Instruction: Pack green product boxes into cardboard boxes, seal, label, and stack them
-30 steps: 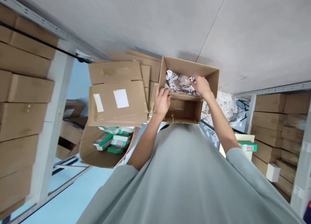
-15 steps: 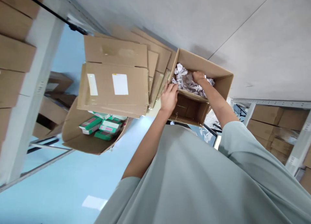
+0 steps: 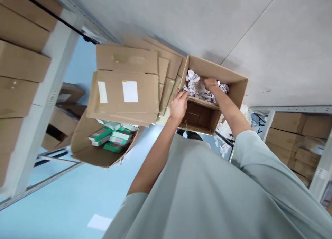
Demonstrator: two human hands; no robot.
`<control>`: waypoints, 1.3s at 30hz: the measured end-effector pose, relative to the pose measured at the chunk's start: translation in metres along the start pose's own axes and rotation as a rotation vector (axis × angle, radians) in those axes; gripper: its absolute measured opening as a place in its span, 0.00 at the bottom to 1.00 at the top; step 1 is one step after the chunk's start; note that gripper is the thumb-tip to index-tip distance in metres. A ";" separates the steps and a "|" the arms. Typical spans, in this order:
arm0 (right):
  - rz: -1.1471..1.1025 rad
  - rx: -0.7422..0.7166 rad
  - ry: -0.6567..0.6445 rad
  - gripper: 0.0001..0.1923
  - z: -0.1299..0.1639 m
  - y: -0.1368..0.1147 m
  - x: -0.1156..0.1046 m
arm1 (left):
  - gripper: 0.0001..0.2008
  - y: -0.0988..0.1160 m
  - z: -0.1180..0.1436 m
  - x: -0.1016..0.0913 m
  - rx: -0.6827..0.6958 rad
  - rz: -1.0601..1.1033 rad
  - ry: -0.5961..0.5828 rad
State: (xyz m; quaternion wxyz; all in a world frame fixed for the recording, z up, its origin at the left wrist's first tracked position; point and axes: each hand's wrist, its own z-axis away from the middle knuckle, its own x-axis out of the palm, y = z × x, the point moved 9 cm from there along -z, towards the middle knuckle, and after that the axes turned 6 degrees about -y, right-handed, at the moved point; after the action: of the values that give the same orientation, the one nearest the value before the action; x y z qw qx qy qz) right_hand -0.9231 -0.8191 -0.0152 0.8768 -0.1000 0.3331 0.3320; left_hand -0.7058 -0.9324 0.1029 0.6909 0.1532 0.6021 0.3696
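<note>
An open cardboard box (image 3: 218,67) stands in front of me, with crumpled white paper (image 3: 192,78) inside it. My left hand (image 3: 178,105) grips the near left corner of its rim, fingers bent over the edge. Down in the box, my right hand (image 3: 210,83) is closed among the paper, against a brownish patch that looks like a wrapped item. Its fingertips are hidden, so I cannot make out what they hold. Just below the box's near edge is a second brown cardboard hollow (image 3: 198,116).
Flattened cardboard boxes (image 3: 145,94) are stacked to the left. Under them an open carton (image 3: 85,145) holds several green-and-white small boxes (image 3: 116,139). Shelves with cartons (image 3: 287,125) stand on both sides. Shredded white paper (image 3: 224,130) lies at the right.
The view has shifted slightly, so the left-hand things sit further right. My right hand has moved a little within the paper; the left hand keeps its place on the rim.
</note>
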 end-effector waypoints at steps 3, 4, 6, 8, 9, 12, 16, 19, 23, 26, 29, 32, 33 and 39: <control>-0.013 0.059 0.097 0.24 0.039 0.016 -0.018 | 0.24 0.003 0.000 -0.002 -0.001 0.014 -0.005; -0.042 0.079 0.179 0.24 0.061 0.025 -0.028 | 0.24 0.004 0.000 -0.003 0.001 0.019 -0.005; -0.139 0.112 0.378 0.24 0.119 0.042 -0.047 | 0.24 0.007 -0.001 -0.004 0.012 0.030 0.001; -0.249 0.116 0.528 0.27 0.188 0.052 -0.052 | 0.25 0.008 -0.002 -0.005 0.026 0.037 0.014; -0.305 0.119 0.570 0.29 0.222 0.053 -0.048 | 0.26 0.009 -0.002 -0.005 0.032 0.039 0.017; -0.477 0.141 0.654 0.32 0.310 0.041 -0.022 | 0.27 0.009 -0.004 -0.003 0.043 0.037 0.007; -0.574 0.158 0.539 0.25 0.345 -0.003 0.028 | 0.26 0.009 -0.004 -0.002 0.044 0.019 -0.018; -0.479 0.202 0.339 0.21 0.326 -0.032 0.057 | 0.25 0.010 -0.003 -0.005 0.053 0.006 -0.015; -0.328 0.284 0.162 0.20 0.314 -0.039 0.064 | 0.24 0.013 -0.003 -0.007 0.065 0.002 -0.007; -0.298 0.285 0.178 0.22 0.314 -0.031 0.038 | 0.25 0.015 -0.002 -0.009 0.061 0.011 -0.002; -0.264 0.224 0.287 0.23 0.284 -0.024 -0.007 | 0.26 0.015 -0.002 -0.010 0.052 0.026 -0.005; -0.205 0.115 0.299 0.22 0.203 -0.023 -0.043 | 0.26 0.013 -0.002 -0.009 0.032 0.036 -0.021; -0.178 0.079 0.254 0.22 0.168 -0.025 -0.048 | 0.26 0.012 -0.002 -0.009 0.025 0.040 -0.026; -0.013 0.027 -0.092 0.34 -0.001 -0.027 -0.020 | 0.25 0.004 -0.003 -0.005 -0.009 0.059 -0.036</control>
State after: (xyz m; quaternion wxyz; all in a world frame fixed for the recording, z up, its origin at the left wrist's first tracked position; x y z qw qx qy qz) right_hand -0.9175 -0.8504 -0.0043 0.8946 -0.0750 0.2962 0.3260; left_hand -0.7098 -0.9333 0.1083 0.6913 0.1744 0.5831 0.3895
